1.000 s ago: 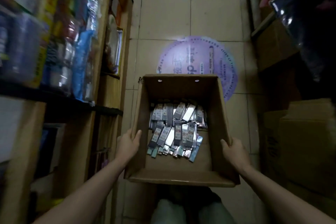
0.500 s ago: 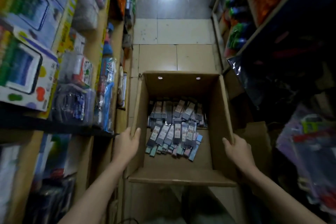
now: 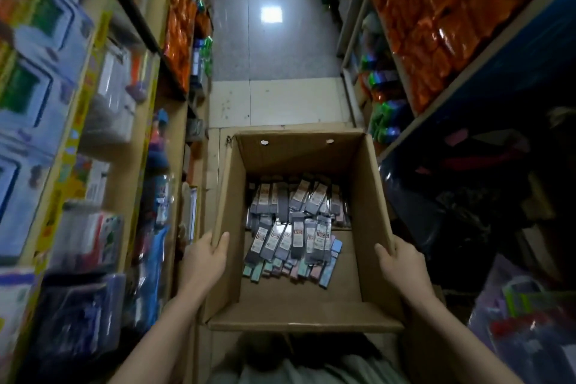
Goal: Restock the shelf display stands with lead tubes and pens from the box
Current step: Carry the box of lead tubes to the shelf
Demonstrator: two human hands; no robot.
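Person's standing in a narrow shop aisle carrying an open cardboard box out in front of them with both hands. Left hand is clamped on the left wall, thumb hooked over the rim into the box and fingers down the outside. Right hand does the same on the right wall, thumb on the inside face, the rest wrapped around the outer side. Down at the bottom of the box there's a loose pile of flat packs, greyish with labels and pastel ends, bunched toward the far half, some overlapping each other; can't read the print, so whether they're lead tubes or pens I can't tell. Shelves crowd in on the left, full of blurry packaged stuff, and the right-hand rack has orange packets up top. The tiled floor runs ahead past the box.
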